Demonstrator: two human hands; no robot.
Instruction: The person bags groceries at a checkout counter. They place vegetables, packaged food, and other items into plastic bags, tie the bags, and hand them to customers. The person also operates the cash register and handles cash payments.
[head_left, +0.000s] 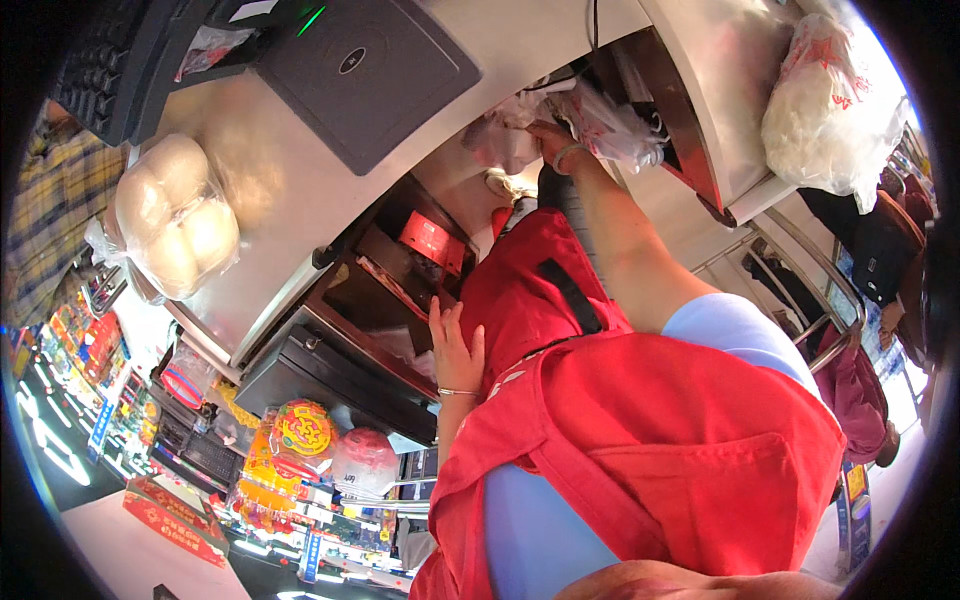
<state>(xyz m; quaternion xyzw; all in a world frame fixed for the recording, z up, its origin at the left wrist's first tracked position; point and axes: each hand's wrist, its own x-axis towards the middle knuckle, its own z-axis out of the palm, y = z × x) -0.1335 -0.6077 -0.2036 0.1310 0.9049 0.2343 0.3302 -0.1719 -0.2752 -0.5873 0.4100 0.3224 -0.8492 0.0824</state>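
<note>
Under the counter, my right hand (553, 141) grips part of a bunch of thin clear plastic bags (517, 135); its fingertips are partly lost among them. More plastic bags (611, 124) with some red print hang just to the right. My left hand (459, 349) is empty, fingers apart, in front of my red apron (517, 300) and beside an open shelf compartment (360, 307) under the counter. Inside that compartment sits a red box (431, 241) bearing writing. I cannot tell whether the left fingertips touch the shelf edge.
On the counter (277, 195) lie a dark square pad (375, 82) and a clear bag of pale buns (176, 217). A filled white plastic bag (817, 112) rests at right. A black cash drawer (337, 375) juts out below left. Metal rails (832, 277) and another person (855, 397) are at right.
</note>
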